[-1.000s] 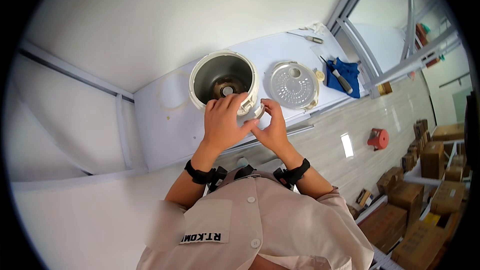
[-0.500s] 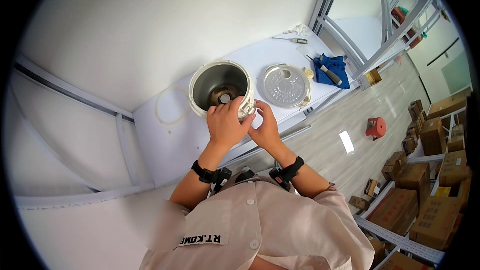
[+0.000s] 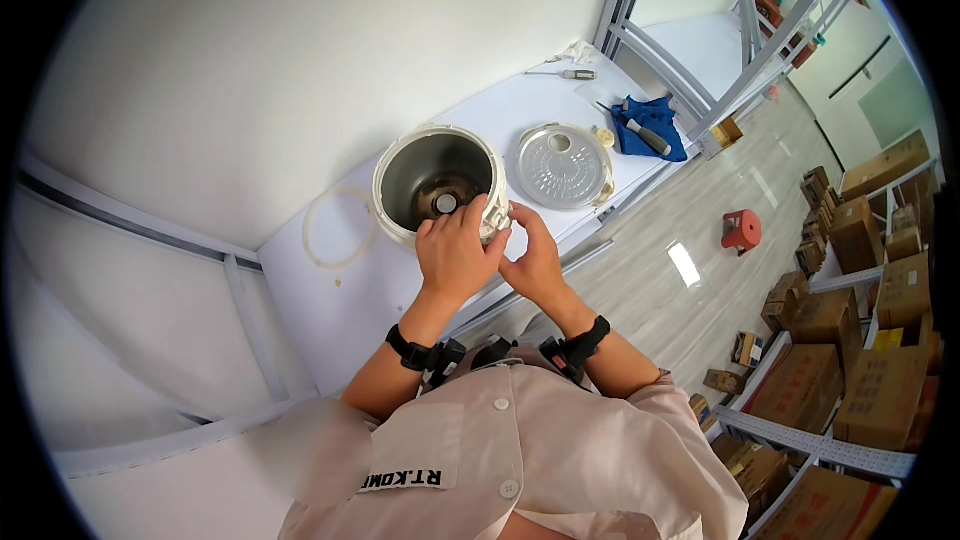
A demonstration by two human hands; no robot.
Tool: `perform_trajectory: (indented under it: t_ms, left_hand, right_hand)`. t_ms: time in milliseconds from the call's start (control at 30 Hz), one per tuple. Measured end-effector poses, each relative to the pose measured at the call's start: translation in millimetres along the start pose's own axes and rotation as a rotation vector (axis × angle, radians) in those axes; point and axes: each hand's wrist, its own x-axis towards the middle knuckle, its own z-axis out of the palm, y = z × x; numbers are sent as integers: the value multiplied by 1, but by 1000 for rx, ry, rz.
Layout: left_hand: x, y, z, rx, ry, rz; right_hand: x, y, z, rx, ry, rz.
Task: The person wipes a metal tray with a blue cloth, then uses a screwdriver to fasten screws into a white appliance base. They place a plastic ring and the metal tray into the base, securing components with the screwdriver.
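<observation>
A white rice cooker body [image 3: 399, 225] stands lidless on the table, its dark grey inside showing a round centre piece and brownish stains at the bottom. My left hand [image 3: 455, 252] grips its near rim, fingers hooked over the edge. At the near right side of the rim is a white plastic fitting [image 3: 497, 217]. Against that fitting my right hand [image 3: 535, 258] is closed, thumb and fingertips pinching; the fingers partly hide what they hold. To the right lies the cooker's round metal lid [image 3: 562, 168], apart from the body.
A pale ring [image 3: 308, 232] lies left of the cooker. Farther right are a blue cloth [image 3: 632, 143] with a grey-handled screwdriver [image 3: 650, 136] on it, and another screwdriver [image 3: 578, 74] behind. A wall borders the table's far side. On the floor stands a red stool [image 3: 741, 230], near shelves of cardboard boxes [image 3: 800, 387].
The view has turned slightly, so the table's things sit a little farther left. Both hands stay at the cooker's rim, with almost no change in their grip.
</observation>
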Motion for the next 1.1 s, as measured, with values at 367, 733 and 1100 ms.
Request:
perform_trajectory:
  t_ms: [367, 733, 1100]
  left_hand:
    - [1, 0, 1, 36, 73, 48]
    - [-1, -2, 2, 13, 80, 71]
    - [1, -4, -1, -23, 38, 42]
  right_hand:
    - [2, 4, 2, -20, 21, -67]
    - [4, -9, -3, -120, -2, -90]
    - [6, -16, -5, -211, -24, -75]
